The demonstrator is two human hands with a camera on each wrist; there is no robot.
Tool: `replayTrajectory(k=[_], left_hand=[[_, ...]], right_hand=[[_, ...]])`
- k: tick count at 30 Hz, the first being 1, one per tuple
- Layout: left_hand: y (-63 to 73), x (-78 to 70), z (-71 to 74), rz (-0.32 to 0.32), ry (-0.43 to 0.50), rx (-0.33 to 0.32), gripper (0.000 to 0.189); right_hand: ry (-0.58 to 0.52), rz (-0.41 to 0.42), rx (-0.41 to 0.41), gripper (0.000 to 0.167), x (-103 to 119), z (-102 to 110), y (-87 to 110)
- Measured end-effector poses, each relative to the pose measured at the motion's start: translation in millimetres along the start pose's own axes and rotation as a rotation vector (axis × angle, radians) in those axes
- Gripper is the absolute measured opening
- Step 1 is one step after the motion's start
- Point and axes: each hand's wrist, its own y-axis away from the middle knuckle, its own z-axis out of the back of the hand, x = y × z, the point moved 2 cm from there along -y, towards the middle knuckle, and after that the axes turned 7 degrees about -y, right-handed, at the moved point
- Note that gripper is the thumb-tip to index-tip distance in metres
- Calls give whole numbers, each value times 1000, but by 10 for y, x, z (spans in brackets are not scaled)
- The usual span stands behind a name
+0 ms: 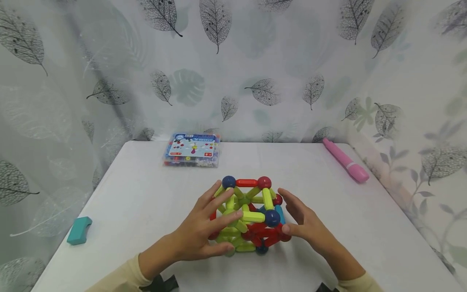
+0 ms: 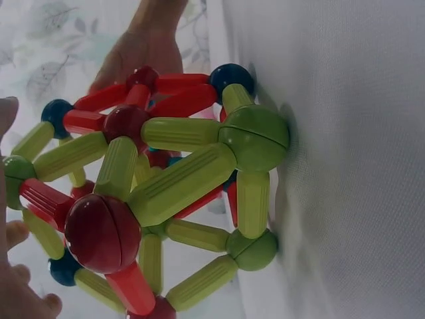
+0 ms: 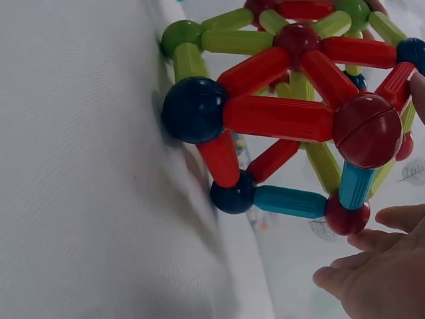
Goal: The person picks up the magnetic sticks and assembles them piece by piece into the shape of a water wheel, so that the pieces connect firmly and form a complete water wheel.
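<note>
On the table stands a cage-like structure of magnetic rods and balls (image 1: 253, 217), with yellow-green, red and blue rods joined by red, green and dark blue balls. My left hand (image 1: 198, 231) lies along its left side, fingers spread and extended across the nearer rods. At the right side is my right hand (image 1: 311, 229), its thumb by a red ball (image 3: 367, 129) and its fingers loosely extended. In the right wrist view, those fingers (image 3: 385, 262) are close to a lower red ball (image 3: 347, 212); contact is hard to tell. Another red ball (image 2: 103, 232) faces the left wrist camera.
A clear plastic case with a printed label (image 1: 192, 149) lies at the back of the white table (image 1: 146, 194). A pink pen-like object (image 1: 345, 161) is at the back right, and a teal block (image 1: 78, 231) sits near the left edge. Leaf-patterned curtain (image 1: 233, 73) surrounds the table.
</note>
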Motion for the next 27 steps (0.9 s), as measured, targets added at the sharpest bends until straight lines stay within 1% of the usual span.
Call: replayTrajectory(k=[2,4,7,9,12,14,15,17,20,27], left_hand=[[-8,0,-5,5,8,-11,60],[-22,-15,-15,25,41,-29,55],[-62,-67,-33,99,140,-53,47],[-107,-108,-41,179,218,-68,38],[-187,-164,-56,331,312,-90,23],[-230,-194,-66,428,351,-108,16],[-245,-208,-72,467,365,-119,14],[-264,-232,-83,523,387,-138,12],[-270,-259,-93,560,407,-165,12],[-241,-277,-126,587,480,-194,14]], right_hand=[[-12,3,12,85,-14,12,-6],[-24,1,22,84,-25,18,-8],[-36,-5,27,84,-37,21,-6],[-38,-8,24,85,-44,21,-4],[-52,-9,23,84,-53,19,-2],[-63,-12,27,84,-58,14,0],[-67,-13,29,83,-60,11,0],[-67,-14,32,83,-62,5,1],[-51,-12,27,83,-63,-1,-2],[-47,-7,29,84,-63,-2,-8]])
